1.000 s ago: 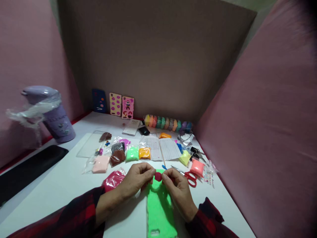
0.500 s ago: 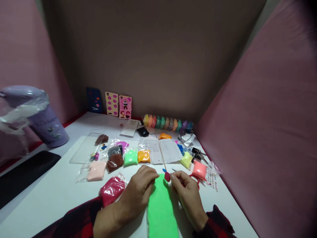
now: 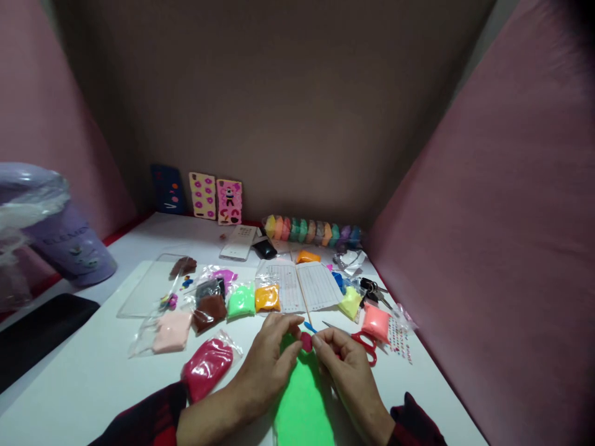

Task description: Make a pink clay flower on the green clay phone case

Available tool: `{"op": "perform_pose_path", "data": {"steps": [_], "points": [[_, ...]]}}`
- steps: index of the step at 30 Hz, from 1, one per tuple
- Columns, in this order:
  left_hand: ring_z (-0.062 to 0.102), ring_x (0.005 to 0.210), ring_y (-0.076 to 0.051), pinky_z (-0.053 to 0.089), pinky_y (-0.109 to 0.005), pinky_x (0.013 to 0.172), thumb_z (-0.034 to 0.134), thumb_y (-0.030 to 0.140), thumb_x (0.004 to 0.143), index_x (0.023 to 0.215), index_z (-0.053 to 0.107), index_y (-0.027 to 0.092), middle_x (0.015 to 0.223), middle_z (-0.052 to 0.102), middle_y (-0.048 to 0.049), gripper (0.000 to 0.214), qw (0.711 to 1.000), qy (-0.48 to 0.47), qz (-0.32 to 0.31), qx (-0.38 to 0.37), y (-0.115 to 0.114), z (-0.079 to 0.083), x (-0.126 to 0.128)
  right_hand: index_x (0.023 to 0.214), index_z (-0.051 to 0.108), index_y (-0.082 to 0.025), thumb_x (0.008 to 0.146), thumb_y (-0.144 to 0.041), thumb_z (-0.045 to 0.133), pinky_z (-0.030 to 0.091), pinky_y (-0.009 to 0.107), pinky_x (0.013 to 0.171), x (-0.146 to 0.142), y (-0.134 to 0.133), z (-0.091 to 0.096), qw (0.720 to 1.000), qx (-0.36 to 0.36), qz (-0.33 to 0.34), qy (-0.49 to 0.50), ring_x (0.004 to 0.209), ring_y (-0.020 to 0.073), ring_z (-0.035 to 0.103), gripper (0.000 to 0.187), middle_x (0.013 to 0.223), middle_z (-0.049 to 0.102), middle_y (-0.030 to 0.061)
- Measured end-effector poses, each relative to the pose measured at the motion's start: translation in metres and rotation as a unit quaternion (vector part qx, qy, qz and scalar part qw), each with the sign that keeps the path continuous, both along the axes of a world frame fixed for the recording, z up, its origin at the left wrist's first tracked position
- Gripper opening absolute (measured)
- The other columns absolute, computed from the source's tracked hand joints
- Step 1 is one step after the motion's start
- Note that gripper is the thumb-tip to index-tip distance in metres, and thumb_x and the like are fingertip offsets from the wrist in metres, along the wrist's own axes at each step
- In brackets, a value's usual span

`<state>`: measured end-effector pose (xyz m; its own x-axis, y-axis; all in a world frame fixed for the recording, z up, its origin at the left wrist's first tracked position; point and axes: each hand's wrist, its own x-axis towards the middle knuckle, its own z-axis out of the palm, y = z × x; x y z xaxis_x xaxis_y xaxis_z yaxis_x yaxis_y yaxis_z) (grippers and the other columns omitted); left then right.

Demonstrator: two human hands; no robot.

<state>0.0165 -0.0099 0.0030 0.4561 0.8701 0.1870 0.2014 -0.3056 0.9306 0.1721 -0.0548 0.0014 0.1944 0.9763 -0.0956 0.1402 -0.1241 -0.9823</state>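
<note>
A small flattened piece of dark red clay (image 3: 307, 342) is held over the top end of a bright green clay-covered panel (image 3: 304, 402). My right hand (image 3: 346, 365) pinches its right edge between thumb and forefinger. From the other side, the thumb and forefinger of my left hand (image 3: 272, 356) close on its left edge. The green panel lies flat below both hands, partly covered by them. Just beyond the fingertips is the blue tip of a thin stick (image 3: 308, 326). Red-handled scissors (image 3: 367, 348) lie beside my right hand, and a bag of crimson clay (image 3: 207, 370) lies left of my left wrist.
Bagged clay in several colours, including orange (image 3: 268, 298) and pink (image 3: 173, 331), spans the table's middle. An open notebook (image 3: 318, 285) lies behind. Decorated phone cases (image 3: 230, 201) lean on the back wall. A purple bin (image 3: 77, 248) stands left; keys (image 3: 372, 288) lie right.
My left thumb and fingers have moved right, onto the red clay piece. The piece has shifted slightly left and down with my right hand. The camera view has shifted a little.
</note>
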Motion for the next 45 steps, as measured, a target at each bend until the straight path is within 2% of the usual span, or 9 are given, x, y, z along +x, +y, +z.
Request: {"op": "perform_pose_path", "data": {"steps": [4, 8, 13, 18, 24, 27, 31, 38, 45], "points": [[0.057, 0.088, -0.021, 0.044, -0.036, 0.084, 0.056, 0.020, 0.082, 0.105, 0.062, 0.017, 0.088, 0.058, -0.0051, 0.023, 0.998, -0.020, 0.020, -0.052, 0.003, 0.002, 0.002, 0.067, 0.056, -0.016, 0.081, -0.046, 0.059, 0.026, 0.023, 0.048, -0.001, 0.000, 0.000, 1.000, 0.003, -0.007, -0.022, 0.052, 0.0098, 0.036, 0.033, 0.055, 0.043, -0.0046], [0.058, 0.087, -0.022, 0.045, -0.036, 0.081, 0.058, 0.024, 0.081, 0.101, 0.062, 0.017, 0.086, 0.060, -0.0055, 0.022, 0.995, -0.035, 0.022, -0.088, 0.005, 0.003, 0.001, 0.065, 0.055, -0.016, 0.086, -0.046, 0.054, 0.028, 0.023, 0.050, 0.000, 0.000, -0.003, 0.999, 0.004, -0.002, -0.039, 0.053, 0.0104, 0.037, 0.037, 0.055, 0.042, -0.0046], [0.057, 0.086, -0.022, 0.044, -0.035, 0.080, 0.060, 0.024, 0.079, 0.094, 0.061, 0.017, 0.086, 0.060, -0.0050, 0.017, 0.997, 0.001, 0.023, -0.074, 0.006, 0.003, 0.002, 0.077, 0.061, -0.016, 0.090, -0.042, 0.052, 0.034, 0.023, 0.054, 0.005, -0.001, -0.003, 0.997, 0.045, 0.001, -0.069, 0.057, 0.0118, 0.044, 0.030, 0.062, 0.049, -0.0032], [0.056, 0.084, -0.022, 0.042, -0.034, 0.078, 0.059, 0.022, 0.075, 0.076, 0.063, 0.018, 0.081, 0.062, -0.0044, 0.006, 0.997, 0.033, 0.017, -0.065, 0.011, 0.007, 0.002, 0.075, 0.063, -0.016, 0.090, -0.034, 0.053, 0.037, 0.024, 0.057, 0.007, 0.000, 0.002, 0.986, 0.069, 0.031, -0.149, 0.063, 0.0147, 0.052, 0.026, 0.067, 0.059, 0.0003], [0.058, 0.069, -0.019, 0.043, -0.031, 0.067, 0.060, 0.020, 0.063, 0.068, 0.063, 0.015, 0.069, 0.065, -0.0030, 0.007, 0.977, 0.007, -0.020, -0.211, 0.025, 0.017, 0.006, 0.076, 0.065, -0.016, 0.091, -0.035, 0.050, 0.038, 0.025, 0.056, 0.008, -0.001, 0.001, 0.980, 0.061, 0.039, -0.183, 0.061, 0.0154, 0.052, 0.028, 0.066, 0.061, 0.0012], [0.058, 0.068, -0.018, 0.044, -0.030, 0.067, 0.061, 0.019, 0.060, 0.068, 0.063, 0.014, 0.068, 0.064, -0.0026, 0.010, 0.972, -0.002, -0.010, -0.234, 0.028, 0.017, 0.010, 0.076, 0.065, -0.016, 0.091, -0.034, 0.050, 0.037, 0.025, 0.056, 0.008, -0.002, 0.000, 0.977, 0.062, 0.045, -0.200, 0.060, 0.0153, 0.052, 0.029, 0.065, 0.061, 0.0012], [0.058, 0.070, -0.018, 0.043, -0.030, 0.067, 0.059, 0.020, 0.064, 0.072, 0.064, 0.014, 0.070, 0.064, -0.0030, 0.012, 0.979, -0.014, -0.005, -0.201, 0.025, 0.013, 0.014, 0.082, 0.065, -0.016, 0.092, -0.033, 0.049, 0.038, 0.025, 0.057, 0.008, -0.002, -0.001, 0.977, 0.062, 0.047, -0.197, 0.063, 0.0164, 0.056, 0.026, 0.069, 0.064, 0.0023], [0.054, 0.067, -0.016, 0.041, -0.028, 0.065, 0.056, 0.022, 0.074, 0.090, 0.061, 0.014, 0.069, 0.057, 0.0011, 0.019, 0.988, -0.029, 0.009, -0.151, 0.023, 0.002, 0.010, 0.085, 0.065, -0.017, 0.089, -0.033, 0.052, 0.032, 0.024, 0.051, 0.010, 0.002, -0.002, 0.979, 0.052, 0.034, -0.196, 0.055, 0.0145, 0.049, 0.021, 0.061, 0.057, -0.0011], [0.054, 0.071, -0.017, 0.040, -0.029, 0.066, 0.052, 0.020, 0.079, 0.089, 0.062, 0.016, 0.073, 0.058, -0.0005, 0.014, 0.997, 0.046, 0.012, -0.064, 0.024, -0.002, 0.005, 0.085, 0.065, -0.018, 0.091, -0.032, 0.050, 0.033, 0.025, 0.052, 0.009, 0.000, -0.001, 0.973, 0.060, 0.051, -0.215, 0.055, 0.0146, 0.051, 0.021, 0.062, 0.059, -0.0008]]}}
